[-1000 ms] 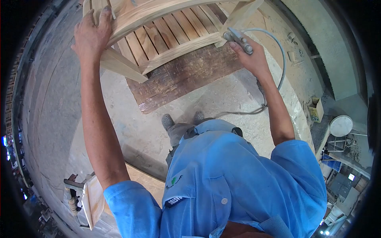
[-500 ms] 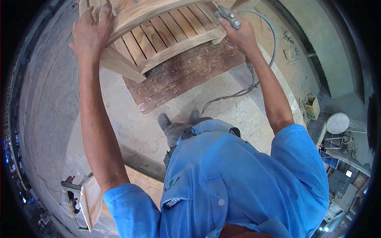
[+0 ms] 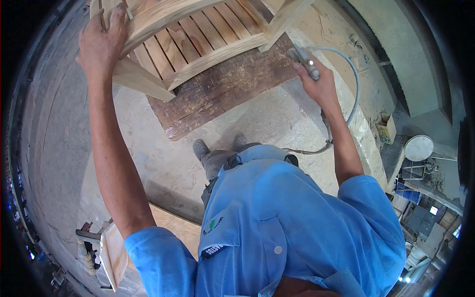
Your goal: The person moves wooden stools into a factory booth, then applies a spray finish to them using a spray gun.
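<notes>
A pale wooden chair [image 3: 213, 60] with a slatted seat and curved rails stands at the top of the head view, partly cut off by the edge. My left hand [image 3: 103, 47] is closed over its upper left frame, with the fingertips pointing away from me. To the right of the chair and apart from it, my right hand [image 3: 320, 85] is wrapped round a metal air blow gun [image 3: 306, 62]. A grey-blue hose [image 3: 357, 84] curves from the gun down behind my right forearm.
Under the chair is a worn brown board [image 3: 222, 91] on the dusty floor. A clamp [image 3: 88, 247] and a wooden panel [image 3: 113, 255] are at lower left. On the right are a small carton [image 3: 386, 128], a round white lid [image 3: 418, 148] and a long toothed blade [image 3: 381, 54].
My right hand has drawn the air blow gun away from the chair, down and to the right, and the hose has shifted with it. My left hand keeps its hold on the chair.
</notes>
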The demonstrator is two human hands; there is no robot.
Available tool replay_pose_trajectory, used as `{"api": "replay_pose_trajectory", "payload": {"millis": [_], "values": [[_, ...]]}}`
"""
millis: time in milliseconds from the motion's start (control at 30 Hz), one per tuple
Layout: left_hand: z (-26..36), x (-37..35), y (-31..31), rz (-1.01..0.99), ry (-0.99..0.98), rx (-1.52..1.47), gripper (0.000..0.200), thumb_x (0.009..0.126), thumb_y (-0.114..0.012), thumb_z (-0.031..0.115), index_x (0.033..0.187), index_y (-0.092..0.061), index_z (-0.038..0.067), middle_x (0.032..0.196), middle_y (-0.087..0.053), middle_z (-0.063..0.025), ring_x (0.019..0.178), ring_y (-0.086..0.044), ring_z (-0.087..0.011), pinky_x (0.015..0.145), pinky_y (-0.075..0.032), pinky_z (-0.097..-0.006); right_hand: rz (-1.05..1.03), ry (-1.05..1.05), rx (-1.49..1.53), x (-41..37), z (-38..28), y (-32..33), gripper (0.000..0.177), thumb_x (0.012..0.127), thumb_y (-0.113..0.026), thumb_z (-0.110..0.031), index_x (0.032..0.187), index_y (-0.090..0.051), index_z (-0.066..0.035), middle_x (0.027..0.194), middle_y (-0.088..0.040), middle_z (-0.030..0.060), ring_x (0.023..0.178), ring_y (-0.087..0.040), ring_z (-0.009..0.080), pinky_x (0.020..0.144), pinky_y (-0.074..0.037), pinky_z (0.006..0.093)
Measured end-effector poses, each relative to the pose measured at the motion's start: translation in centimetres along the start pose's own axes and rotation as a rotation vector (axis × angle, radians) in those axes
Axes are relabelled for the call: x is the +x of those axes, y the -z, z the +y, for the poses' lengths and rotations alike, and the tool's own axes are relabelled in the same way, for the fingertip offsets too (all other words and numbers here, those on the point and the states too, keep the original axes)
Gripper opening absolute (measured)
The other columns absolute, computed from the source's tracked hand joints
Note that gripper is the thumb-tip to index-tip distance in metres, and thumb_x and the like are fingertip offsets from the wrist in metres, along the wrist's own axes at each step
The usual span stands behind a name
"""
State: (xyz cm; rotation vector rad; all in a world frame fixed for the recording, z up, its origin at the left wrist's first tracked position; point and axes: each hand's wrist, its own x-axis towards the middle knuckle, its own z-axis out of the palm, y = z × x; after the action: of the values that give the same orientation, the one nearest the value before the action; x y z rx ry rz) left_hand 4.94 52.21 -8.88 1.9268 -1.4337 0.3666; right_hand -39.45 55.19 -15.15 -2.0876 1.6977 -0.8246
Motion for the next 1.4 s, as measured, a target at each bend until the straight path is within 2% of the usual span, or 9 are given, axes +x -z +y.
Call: {"api": "replay_pose_trajectory", "payload": {"millis": [67,333,433,533,600,700,800,933,1400], "values": [[0.2,-0.2,0.0,0.012,-0.017,-0.031,0.068,0.085,-0.050,0.061,0.125,-0.059,0.006,0.121,-0.061,-0.0184,0.120,-0.051,-0.0339,0.098,-0.036,-0.0536,-0.022,-0.040,0.045,-1.1,-0.4,0.7,0.049,0.084,-0.070,-0.036,0.124,-0.060,-0.010,0.094,-0.070,0.0173,0.087,-0.070,0.0287,0.077,-0.051,0.0351],[1.2,0.1,0.6,-0.069,0.023,-0.017,0.065,0.085,-0.052,0.058,0.124,-0.060,0.007,0.121,-0.059,-0.0209,0.119,-0.051,-0.0345,0.099,-0.036,-0.0511,0.068,0.022,0.091,-1.0,0.6,0.5,0.048,0.084,-0.071,-0.031,0.124,-0.060,-0.008,0.098,-0.070,0.0174,0.090,-0.069,0.0249,0.077,-0.051,0.0331],[0.7,0.4,0.4,-0.083,0.011,0.003,0.064,0.085,-0.051,0.058,0.124,-0.060,0.008,0.123,-0.058,-0.0212,0.120,-0.050,-0.0352,0.099,-0.035,-0.0513,-0.103,-0.097,0.270,-1.7,-0.9,0.4,0.047,0.084,-0.071,-0.029,0.124,-0.060,-0.006,0.100,-0.070,0.0165,0.090,-0.068,0.0218,0.079,-0.050,0.0325],[-0.1,0.6,0.0,-0.086,0.006,0.011,0.063,0.085,-0.051,0.058,0.123,-0.060,0.009,0.123,-0.058,-0.0214,0.120,-0.050,-0.0363,0.100,-0.035,-0.0519,-0.089,0.105,0.427,-3.1,-2.4,-1.7,0.047,0.085,-0.070,-0.026,0.125,-0.059,-0.005,0.101,-0.070,0.0138,0.088,-0.067,0.0183,0.079,-0.050,0.0314],[1.3,0.3,0.8,-0.101,0.045,0.033,0.061,0.085,-0.052,0.057,0.121,-0.061,0.009,0.123,-0.058,-0.0217,0.121,-0.049,-0.0365,0.100,-0.034,-0.0538,-0.242,0.055,0.549,-3.8,-4.5,-1.6,0.047,0.085,-0.070,-0.025,0.126,-0.058,-0.004,0.102,-0.070,0.0130,0.089,-0.066,0.0167,0.079,-0.050,0.0306],[1.5,0.3,1.0,-0.069,-0.003,0.090,0.063,0.087,-0.051,0.056,0.122,-0.061,0.004,0.118,-0.061,-0.0236,0.115,-0.055,-0.0384,0.097,-0.041,-0.0408,-0.380,0.073,0.654,-4.7,-6.9,-2.4,0.048,0.085,-0.069,-0.021,0.128,-0.057,-0.004,0.100,-0.071,0.0134,0.087,-0.067,0.0154,0.076,-0.051,0.0304],[1.7,0.2,1.2,-0.074,0.007,0.088,0.062,0.087,-0.050,0.055,0.121,-0.061,0.004,0.117,-0.061,-0.0234,0.115,-0.055,-0.0384,0.098,-0.042,-0.0407,-0.540,0.060,0.727,-5.1,-8.5,-3.3,0.048,0.083,-0.071,-0.019,0.126,-0.058,-0.003,0.100,-0.070,0.0166,0.086,-0.069,0.0193,0.076,-0.053,0.0329],[1.9,0.1,1.3,-0.081,0.037,0.070,0.062,0.087,-0.051,0.054,0.121,-0.061,0.003,0.117,-0.062,-0.0234,0.115,-0.056,-0.0372,0.097,-0.042,-0.0401,-0.467,0.236,0.762,-5.2,-8.9,-5.0,0.047,0.083,-0.071,-0.020,0.124,-0.059,-0.001,0.104,-0.069,0.0188,0.092,-0.069,0.0227,0.079,-0.053,0.0335],[2.6,0.5,1.9,-0.157,0.021,0.021,0.057,0.090,-0.052,0.048,0.121,-0.060,0.000,0.117,-0.061,-0.0242,0.114,-0.058,-0.0333,0.096,-0.042,-0.0370,-0.440,0.203,0.748,0.1,-7.9,-7.2,0.048,0.084,-0.069,-0.031,0.124,-0.060,-0.005,0.098,-0.070,0.0164,0.085,-0.069,0.0225,0.076,-0.054,0.0329]]}}
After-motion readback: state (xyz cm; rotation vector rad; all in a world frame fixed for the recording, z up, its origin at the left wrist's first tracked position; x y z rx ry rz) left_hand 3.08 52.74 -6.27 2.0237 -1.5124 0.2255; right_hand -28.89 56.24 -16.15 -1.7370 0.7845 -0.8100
